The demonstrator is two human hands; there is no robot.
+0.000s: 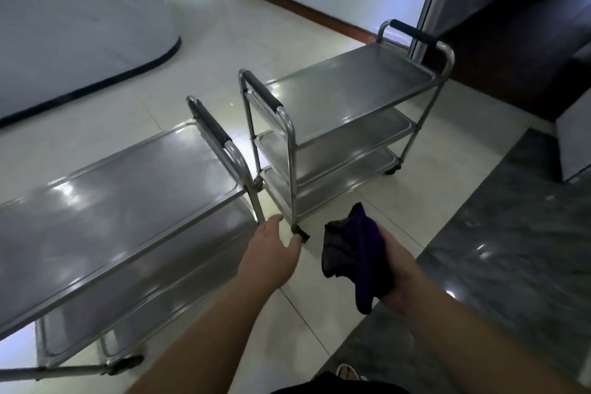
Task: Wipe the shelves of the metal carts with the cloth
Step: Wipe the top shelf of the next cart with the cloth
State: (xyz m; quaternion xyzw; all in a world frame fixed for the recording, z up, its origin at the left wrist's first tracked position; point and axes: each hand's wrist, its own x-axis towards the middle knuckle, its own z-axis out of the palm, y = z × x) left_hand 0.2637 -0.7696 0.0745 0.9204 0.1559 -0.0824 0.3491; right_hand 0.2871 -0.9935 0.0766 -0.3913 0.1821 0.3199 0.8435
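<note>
Two three-shelf metal carts stand on the tiled floor. The near cart [105, 201] fills the left side, with a black-padded handle at its right end. The far cart [345, 93] stands behind it, right of centre, with padded handles at both ends. My right hand [395, 272] grips a bunched purple and black cloth [355, 253] in the air, in front of the far cart's near leg. My left hand [271, 253] reaches forward with relaxed fingers, close to the near cart's right leg; I cannot tell if it touches the leg.
A grey marble-look counter [511, 249] runs along the right. A white curved counter with a black base [80, 41] stands at the back left. Dark wooden furniture [527, 57] rises behind the far cart. Open tiled floor [198, 51] lies beyond both carts.
</note>
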